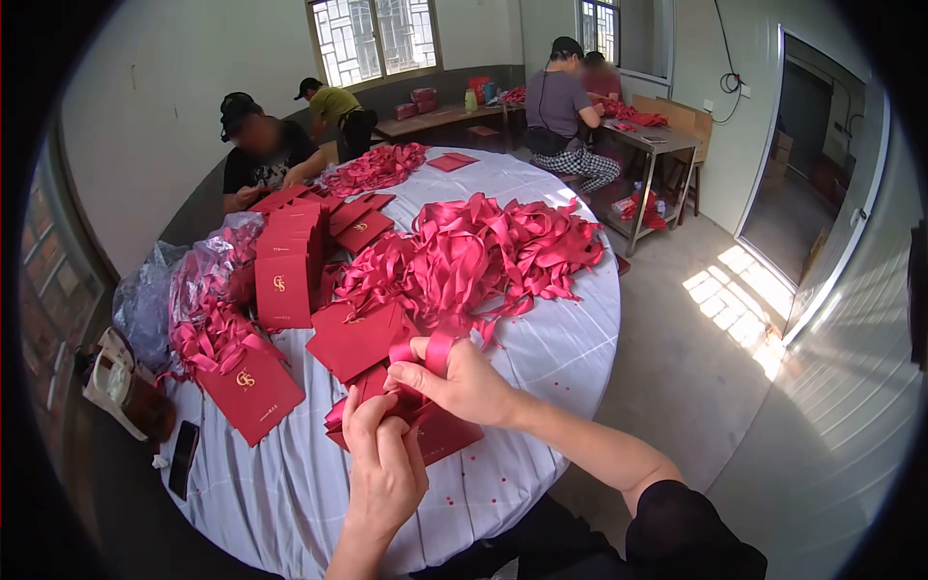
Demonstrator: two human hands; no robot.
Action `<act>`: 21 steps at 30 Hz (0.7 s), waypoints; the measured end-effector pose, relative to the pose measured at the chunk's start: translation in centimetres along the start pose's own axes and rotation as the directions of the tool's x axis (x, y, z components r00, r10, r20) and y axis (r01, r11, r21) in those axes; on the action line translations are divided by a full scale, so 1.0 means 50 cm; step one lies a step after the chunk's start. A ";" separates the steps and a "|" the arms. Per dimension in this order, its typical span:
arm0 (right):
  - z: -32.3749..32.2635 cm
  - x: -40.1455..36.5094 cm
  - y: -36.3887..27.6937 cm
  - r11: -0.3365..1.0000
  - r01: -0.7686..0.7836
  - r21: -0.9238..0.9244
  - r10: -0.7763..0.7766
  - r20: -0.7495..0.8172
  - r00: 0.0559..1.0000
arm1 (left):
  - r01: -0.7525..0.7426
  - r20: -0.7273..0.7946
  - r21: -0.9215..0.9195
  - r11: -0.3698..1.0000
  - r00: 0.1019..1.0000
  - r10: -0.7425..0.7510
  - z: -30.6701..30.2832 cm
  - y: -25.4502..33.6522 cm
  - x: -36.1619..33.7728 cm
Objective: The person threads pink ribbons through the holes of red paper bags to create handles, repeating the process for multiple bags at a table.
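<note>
Both hands meet over a stack of red cards or bags near the front of the round table. My right hand is closed on a red ribbon, which loops up around its fingers. Just left of it and lower, my left hand is pinched at the edge of the red stack; what lies between its fingertips is hidden. A flat red piece rests just beyond the hands. Behind it spreads a big heap of red ribbons.
Gold-marked red bags stand at the left, by plastic wrap and a phone. A co-worker sits across the white-covered table; others work at the back near a metal table.
</note>
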State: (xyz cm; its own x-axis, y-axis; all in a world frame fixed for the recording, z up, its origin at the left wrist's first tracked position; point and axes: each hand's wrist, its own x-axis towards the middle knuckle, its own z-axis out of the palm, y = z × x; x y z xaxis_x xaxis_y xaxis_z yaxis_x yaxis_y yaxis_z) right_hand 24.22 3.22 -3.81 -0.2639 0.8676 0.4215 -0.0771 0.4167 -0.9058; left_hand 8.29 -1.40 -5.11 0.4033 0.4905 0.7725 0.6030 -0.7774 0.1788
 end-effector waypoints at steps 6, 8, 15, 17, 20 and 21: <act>0.010 -0.006 -0.001 1.000 0.008 -0.009 -0.009 -0.082 0.997 | -0.047 0.051 0.000 0.999 0.998 0.047 -0.011 0.002 -0.001; 0.016 -0.008 0.001 0.999 0.008 0.037 -0.004 -0.112 0.994 | -0.073 0.072 0.013 0.997 0.995 0.072 -0.016 0.002 -0.001; 0.015 -0.002 0.010 0.984 0.174 0.036 -0.167 -0.134 0.977 | -0.084 0.057 0.016 0.996 0.995 0.083 -0.016 0.008 -0.006; 0.008 0.001 0.006 0.979 0.139 0.151 -0.126 -0.097 0.987 | -0.074 0.107 0.014 0.997 0.992 0.073 -0.024 0.017 -0.004; 0.002 0.003 -0.018 0.964 0.167 0.205 -0.150 -0.098 0.984 | -0.070 0.024 0.015 0.997 0.997 0.070 -0.034 0.039 0.004; 0.002 0.005 -0.021 0.945 0.182 0.270 -0.154 -0.121 0.981 | -0.101 0.007 -0.010 0.995 0.995 0.101 -0.037 0.039 0.003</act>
State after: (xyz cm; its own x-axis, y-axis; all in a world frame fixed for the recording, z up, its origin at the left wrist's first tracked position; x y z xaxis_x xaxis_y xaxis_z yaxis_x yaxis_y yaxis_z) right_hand 24.13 2.95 -2.76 -0.1306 0.8193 0.5583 -0.3805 0.4786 -0.7913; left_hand 8.25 -3.57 -3.52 0.4668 0.4125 0.7823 0.5521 -0.8269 0.1066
